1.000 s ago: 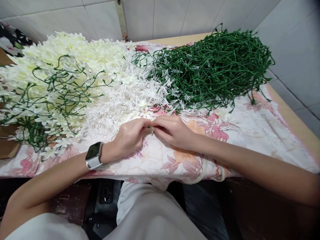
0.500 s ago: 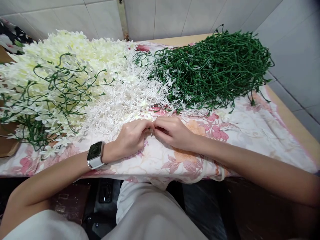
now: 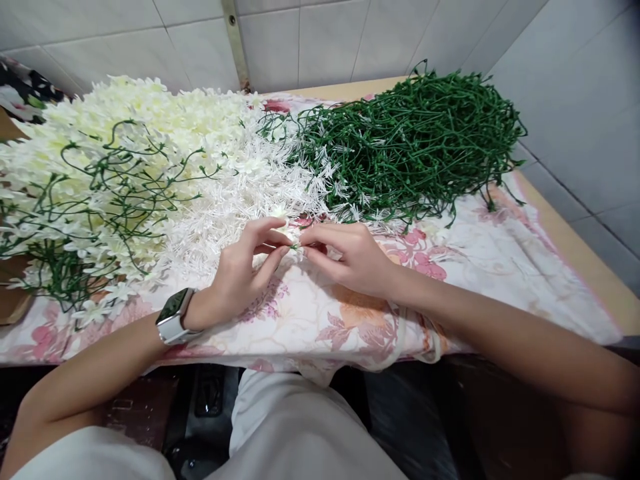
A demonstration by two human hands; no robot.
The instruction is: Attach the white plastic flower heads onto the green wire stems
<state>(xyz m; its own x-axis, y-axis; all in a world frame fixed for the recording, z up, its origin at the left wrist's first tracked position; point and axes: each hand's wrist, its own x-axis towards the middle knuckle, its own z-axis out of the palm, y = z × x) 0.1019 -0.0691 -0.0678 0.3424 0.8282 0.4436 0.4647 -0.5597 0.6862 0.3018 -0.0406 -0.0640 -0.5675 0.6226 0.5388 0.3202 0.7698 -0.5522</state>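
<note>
My left hand, with a watch on its wrist, is closed in a loose pinch with thumb and finger at a small green stem piece. From the other side my right hand pinches at the same piece; most of it is hidden by the fingertips. White artificial flower petals show just behind the fingers. A heap of thin white stamen-like pieces lies beyond and left of my hands. Past my right hand is a big pile of green plastic stems.
Cream-white artificial flowers are heaped at the left, with several green stems on top. A floral cloth covers the wooden table. Cardboard stands at the left edge. A tiled wall closes off the back.
My left hand has opened out somewhat and shifted left, its fingers more spread from the fist-like pinch. A bit of green now shows between the fingertips. The view has moved slightly.
</note>
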